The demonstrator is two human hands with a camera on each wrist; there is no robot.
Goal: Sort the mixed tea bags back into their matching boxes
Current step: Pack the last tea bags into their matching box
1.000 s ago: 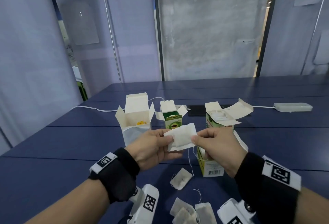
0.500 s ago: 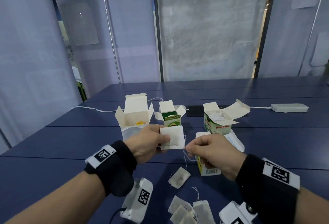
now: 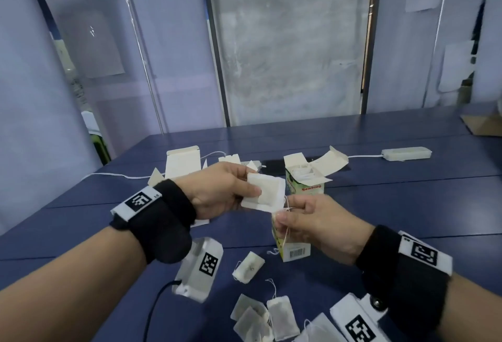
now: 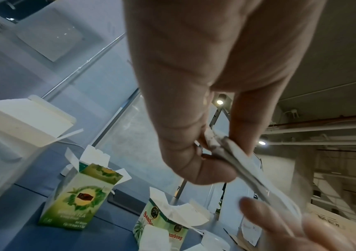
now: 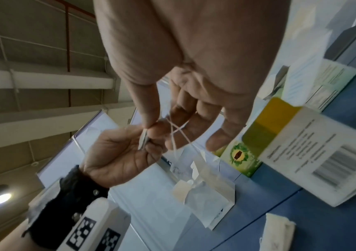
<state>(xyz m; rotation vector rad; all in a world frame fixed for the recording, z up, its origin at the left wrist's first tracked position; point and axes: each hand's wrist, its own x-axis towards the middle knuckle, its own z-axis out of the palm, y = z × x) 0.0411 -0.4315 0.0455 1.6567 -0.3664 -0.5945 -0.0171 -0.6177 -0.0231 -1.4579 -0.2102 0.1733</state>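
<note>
My left hand (image 3: 252,183) pinches a white square tea bag (image 3: 267,192) by its left edge and holds it in the air above the table; the left wrist view shows the tea bag (image 4: 247,166) edge-on between thumb and fingers. Just right of it, my right hand (image 3: 282,212) pinches the bag's thin white string (image 3: 285,203), which crosses the fingers (image 5: 177,134). Open boxes stand behind: a plain white box (image 3: 182,164), a green tea box (image 4: 80,198), a Sambong box (image 3: 305,181). A barcoded box (image 3: 294,250) sits under my right hand.
Several loose tea bags lie on the blue table (image 3: 407,206) near me, one alone (image 3: 248,267) and a pile (image 3: 279,317) at the front edge. A white cable (image 3: 108,176) and a white power adapter (image 3: 406,153) lie at the back, with a black device between the boxes.
A second ago both hands held the tea bag by its edges. My right hand has since let go of the bag and taken its string, while my left hand keeps the bag.
</note>
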